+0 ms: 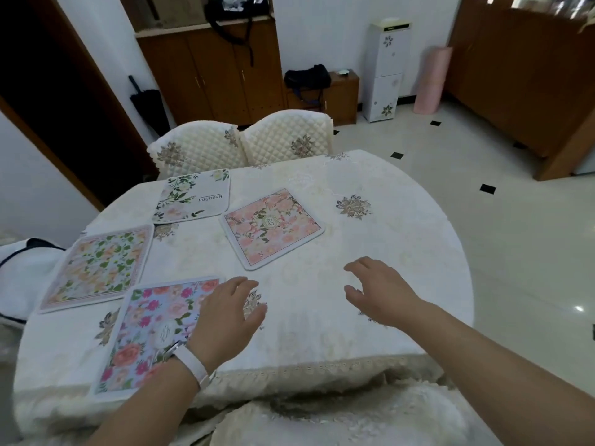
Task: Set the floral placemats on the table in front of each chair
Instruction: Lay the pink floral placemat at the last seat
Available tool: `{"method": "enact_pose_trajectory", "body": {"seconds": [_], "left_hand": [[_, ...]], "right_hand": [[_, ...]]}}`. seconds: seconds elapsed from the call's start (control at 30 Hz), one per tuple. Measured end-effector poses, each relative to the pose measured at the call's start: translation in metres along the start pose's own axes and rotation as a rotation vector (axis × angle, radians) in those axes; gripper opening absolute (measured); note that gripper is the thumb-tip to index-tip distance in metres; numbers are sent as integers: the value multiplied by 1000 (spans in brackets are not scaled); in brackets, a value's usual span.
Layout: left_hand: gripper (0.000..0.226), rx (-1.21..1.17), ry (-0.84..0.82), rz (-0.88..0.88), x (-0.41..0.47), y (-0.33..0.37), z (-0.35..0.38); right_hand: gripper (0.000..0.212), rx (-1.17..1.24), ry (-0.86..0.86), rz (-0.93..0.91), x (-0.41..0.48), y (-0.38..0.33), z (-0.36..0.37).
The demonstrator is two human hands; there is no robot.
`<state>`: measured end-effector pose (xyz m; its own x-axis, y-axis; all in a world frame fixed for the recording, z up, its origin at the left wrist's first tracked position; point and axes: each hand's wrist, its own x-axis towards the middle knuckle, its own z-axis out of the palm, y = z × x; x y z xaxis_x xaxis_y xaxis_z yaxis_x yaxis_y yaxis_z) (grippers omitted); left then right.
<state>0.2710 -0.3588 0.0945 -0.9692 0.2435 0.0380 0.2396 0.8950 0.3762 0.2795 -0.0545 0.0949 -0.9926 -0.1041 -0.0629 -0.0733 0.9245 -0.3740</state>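
Several floral placemats lie on the cream tablecloth (pixel 402 246). A blue mat with pink roses (pixel 148 329) is at the near left edge. Beyond it lies a mat with orange flowers and green leaves (pixel 99 265). A white mat with green sprigs (pixel 193 196) sits at the far side before the chairs. A pink rose mat (pixel 272 228) lies skewed near the middle. My left hand (pixel 227 313), fingers spread, hovers at the blue mat's right edge and holds nothing. My right hand (pixel 376 289) hovers open over bare cloth.
Two quilted cream chairs (pixel 199 146) (pixel 289 136) stand at the table's far side. A chair back (pixel 338 416) is just below me, and a white covered seat (pixel 22 268) is at the left. Wooden cabinets (pixel 212 72), a water dispenser (pixel 386 69) and tiled floor lie beyond.
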Motion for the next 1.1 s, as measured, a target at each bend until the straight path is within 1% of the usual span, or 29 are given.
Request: {"method": "enact_pose_trajectory", "body": {"seconds": [0.13,0.23,0.33,0.53,0.77,0.93,1.1], "left_hand": [[47,-100,8,-6,4,-1,6],[49,-152,-26,33,9,4,17],[53,-139,-47,97,24,16,27],[53,-109,-77,206,43,62,37],[47,-89,-76,285,65,133,63],[48,-30,-109,291,86,218,101],[49,55,-129,275,106,307,135]], "right_hand": [[47,-14,-4,4,-5,-10,2],[47,-37,8,30,-14,-12,0],[46,-60,36,68,-22,-4,-9],[47,-81,81,161,-40,37,-31],[46,-57,95,234,-56,115,-47],[46,-87,80,209,-64,199,-72],[46,-120,77,137,-73,286,-107]]}}
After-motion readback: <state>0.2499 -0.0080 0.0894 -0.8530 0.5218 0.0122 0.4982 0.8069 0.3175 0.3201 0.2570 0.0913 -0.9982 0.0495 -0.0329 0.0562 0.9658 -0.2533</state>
